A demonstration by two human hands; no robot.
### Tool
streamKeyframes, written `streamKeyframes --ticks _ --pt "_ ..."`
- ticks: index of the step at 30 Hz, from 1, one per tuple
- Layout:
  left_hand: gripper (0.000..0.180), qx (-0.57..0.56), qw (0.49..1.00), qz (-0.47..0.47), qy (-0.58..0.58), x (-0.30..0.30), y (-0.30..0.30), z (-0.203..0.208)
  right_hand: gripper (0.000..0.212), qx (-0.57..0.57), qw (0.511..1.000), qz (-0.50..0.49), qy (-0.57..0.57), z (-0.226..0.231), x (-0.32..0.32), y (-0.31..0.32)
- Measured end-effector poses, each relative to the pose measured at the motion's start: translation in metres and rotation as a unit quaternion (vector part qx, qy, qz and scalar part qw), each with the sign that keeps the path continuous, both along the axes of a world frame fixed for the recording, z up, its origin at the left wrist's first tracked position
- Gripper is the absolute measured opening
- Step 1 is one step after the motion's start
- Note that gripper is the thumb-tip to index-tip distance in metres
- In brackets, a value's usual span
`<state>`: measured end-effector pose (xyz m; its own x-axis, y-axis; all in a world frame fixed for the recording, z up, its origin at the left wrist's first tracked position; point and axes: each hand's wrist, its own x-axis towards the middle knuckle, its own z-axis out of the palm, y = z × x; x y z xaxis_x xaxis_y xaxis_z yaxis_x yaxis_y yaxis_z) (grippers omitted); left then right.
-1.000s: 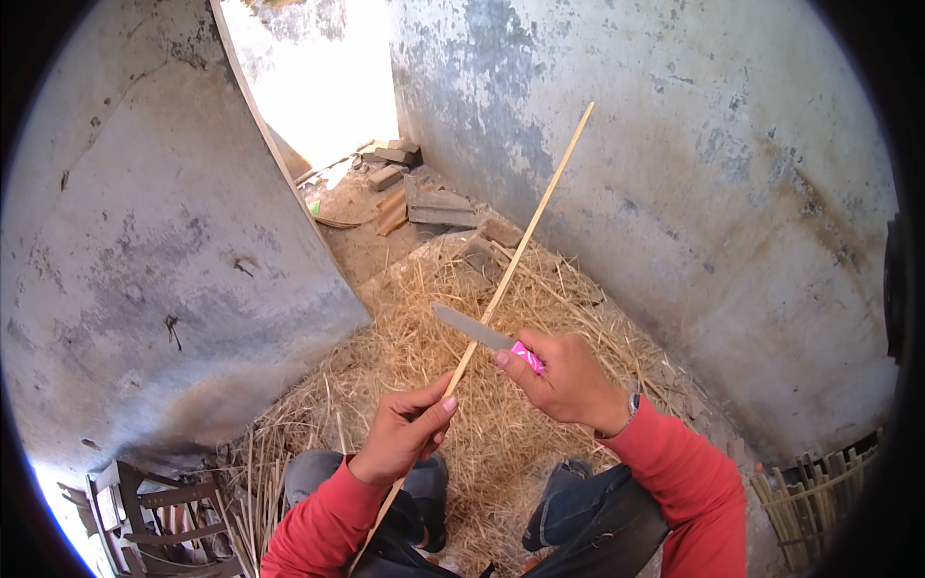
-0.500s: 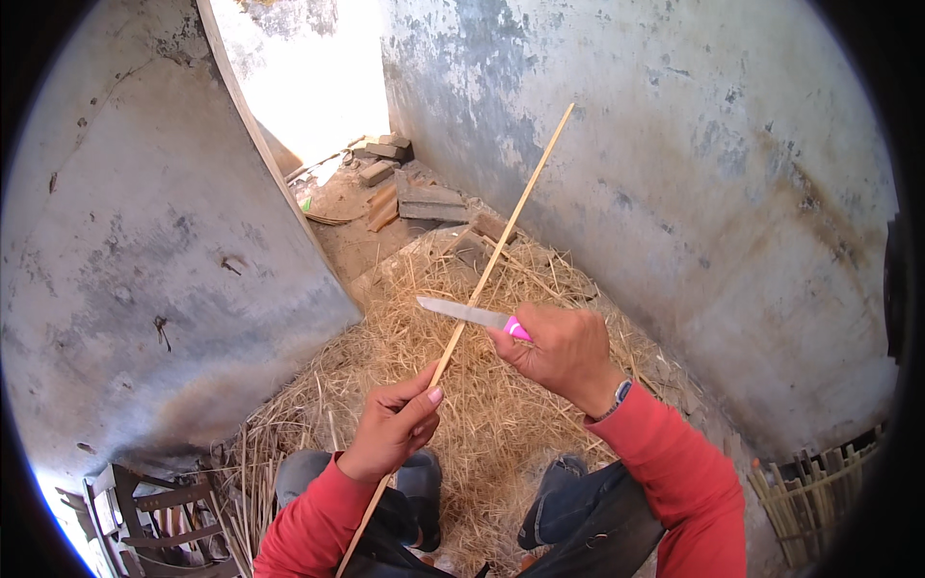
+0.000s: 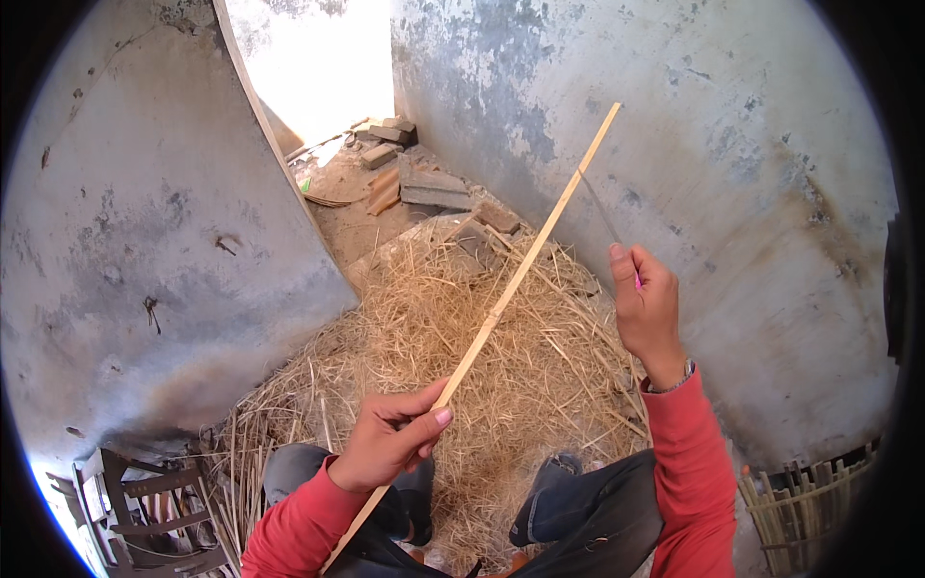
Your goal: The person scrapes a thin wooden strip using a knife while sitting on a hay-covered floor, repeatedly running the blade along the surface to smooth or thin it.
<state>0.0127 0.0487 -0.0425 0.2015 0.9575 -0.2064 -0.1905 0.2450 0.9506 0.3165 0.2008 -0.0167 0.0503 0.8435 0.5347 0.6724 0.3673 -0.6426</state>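
Note:
A long, thin bamboo strip (image 3: 493, 318) slants from my lap up toward the far right wall. Its lower part is pinched between the thumb and fingers of my left hand (image 3: 393, 438). To the right, my right hand (image 3: 646, 306) is closed around a knife, whose pink handle is mostly hidden in the fist. The narrow grey knife blade (image 3: 602, 207) points up and left, its tip at the strip near the upper end. Whether the edge touches the strip I cannot tell.
Pale shavings (image 3: 482, 405) cover the floor around my feet. Bricks and grey blocks (image 3: 434, 188) lie ahead by the opening. Walls rise on both sides. A dark wooden chair (image 3: 159, 511) stands at lower left, with bamboo strips beside it; a slatted bamboo basket (image 3: 805, 511) is at lower right.
My right hand has moved up and right with the knife, from the strip's middle to near its far end. The strip has turned and swung slightly to the right.

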Motion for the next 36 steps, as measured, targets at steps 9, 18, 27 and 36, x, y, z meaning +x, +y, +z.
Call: streamKeyframes --ticks 9,18,27,36 --pt "0.043 0.019 0.999 -0.026 0.029 0.018 -0.003 -0.016 0.038 -0.123 0.941 0.141 0.282 0.013 -0.043 -0.022" --pt "0.053 0.061 0.995 -0.065 0.038 0.03 -0.008 -0.023 0.037 -0.136 0.916 0.223 0.304 -0.004 -0.049 -0.035" --pt "0.051 0.043 0.995 -0.048 0.07 0.031 -0.006 -0.039 0.025 -0.183 0.931 0.277 0.152 -0.023 -0.071 -0.063" --pt "0.034 0.072 0.994 -0.035 0.077 0.024 -0.005 -0.034 0.031 -0.14 0.947 0.282 0.069 -0.026 -0.073 -0.059"
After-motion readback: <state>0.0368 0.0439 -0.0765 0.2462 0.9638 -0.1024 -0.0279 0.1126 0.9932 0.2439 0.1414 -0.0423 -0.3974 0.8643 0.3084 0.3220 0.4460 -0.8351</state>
